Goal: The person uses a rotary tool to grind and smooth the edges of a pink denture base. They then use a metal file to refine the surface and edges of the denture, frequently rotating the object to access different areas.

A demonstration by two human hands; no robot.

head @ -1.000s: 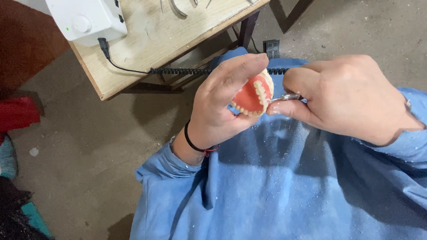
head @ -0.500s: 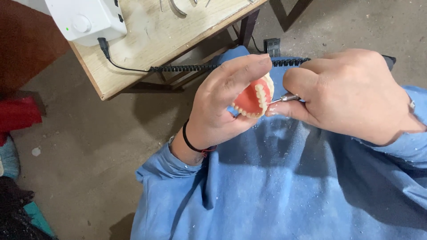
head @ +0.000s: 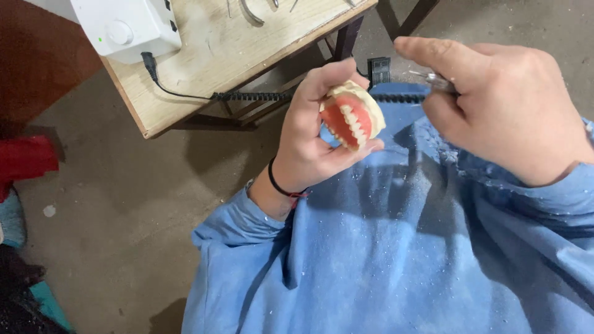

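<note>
My left hand [head: 312,133] grips a denture model [head: 351,115] with pink gums, a row of pale teeth and a cream plaster base, held over my blue-gowned lap [head: 396,260]. A black band circles that wrist. My right hand [head: 501,108] is closed around a slim metal handpiece [head: 435,80], whose tip sits a short way to the right of the denture, apart from it. A black coiled cord [head: 250,96] runs behind the hands toward the bench.
A wooden bench [head: 210,55] at top left carries a white control box [head: 124,26] with a knob and some metal tools. Grey concrete floor [head: 124,204] lies below. Red and teal cloth [head: 25,161] sits at the left edge.
My right hand has drawn the handpiece away from the denture, to the right and up. My left hand has turned the denture so its teeth face the camera more.
</note>
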